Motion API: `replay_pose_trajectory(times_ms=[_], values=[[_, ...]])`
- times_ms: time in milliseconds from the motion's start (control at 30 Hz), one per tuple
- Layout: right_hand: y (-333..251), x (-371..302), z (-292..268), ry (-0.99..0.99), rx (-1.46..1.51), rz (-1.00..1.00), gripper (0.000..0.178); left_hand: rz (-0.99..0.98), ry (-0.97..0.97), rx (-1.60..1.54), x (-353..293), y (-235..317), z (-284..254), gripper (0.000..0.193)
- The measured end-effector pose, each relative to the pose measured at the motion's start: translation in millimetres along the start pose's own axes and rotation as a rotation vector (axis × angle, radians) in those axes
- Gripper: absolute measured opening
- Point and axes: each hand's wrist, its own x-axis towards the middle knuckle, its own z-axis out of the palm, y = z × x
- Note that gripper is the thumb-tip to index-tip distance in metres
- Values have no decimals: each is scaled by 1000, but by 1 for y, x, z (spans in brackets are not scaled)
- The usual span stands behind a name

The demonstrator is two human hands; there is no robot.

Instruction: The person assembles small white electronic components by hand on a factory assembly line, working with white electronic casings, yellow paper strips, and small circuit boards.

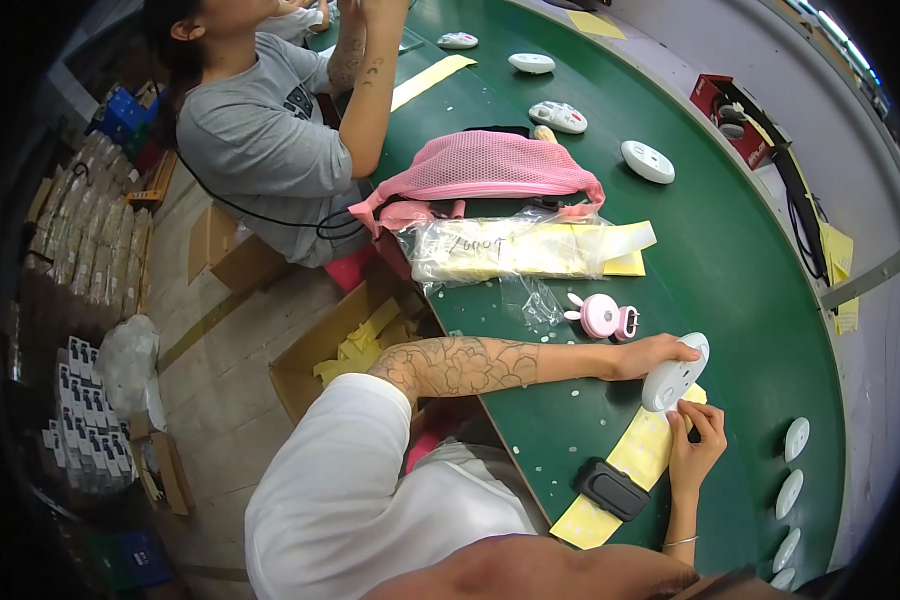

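Observation:
My left hand [652, 356] reaches across the green table and grips a white computer mouse [676, 372], its underside with small openings facing up. At the lower end of the mouse is my right hand [698, 440], thumb and fingers pinched together. Whatever those fingertips hold is too small to make out. A yellow sheet [638, 446] with small pale marks lies beneath the mouse and beside my right hand. On that sheet rests a black oblong object [612, 489].
A pink mesh bag [490, 165], yellow sheets in clear plastic [515, 248] and a pink rabbit-eared gadget [600, 315] lie beyond my left arm. Several white mice [796, 439] line the right edge; others [648, 161] sit farther back. A co-worker [260, 130] sits at the far left.

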Motion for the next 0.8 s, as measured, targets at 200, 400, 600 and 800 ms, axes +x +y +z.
replay_pose_trajectory(times_ms=[200, 400, 600, 800], values=[[5, -5, -7, 30, -49, 9, 18, -4, -73, -94, 12, -10, 1, 46], [8, 1, 3, 29, -12, 14, 16, 15, 54, 19, 4, -17, -11, 42], [23, -1, -1, 6, 34, 9, 16, -156, -63, -92, 2, -2, -10, 61], [30, -4, 1, 39, 75, 5, 21, -115, -40, -175, 6, 9, -4, 58]])
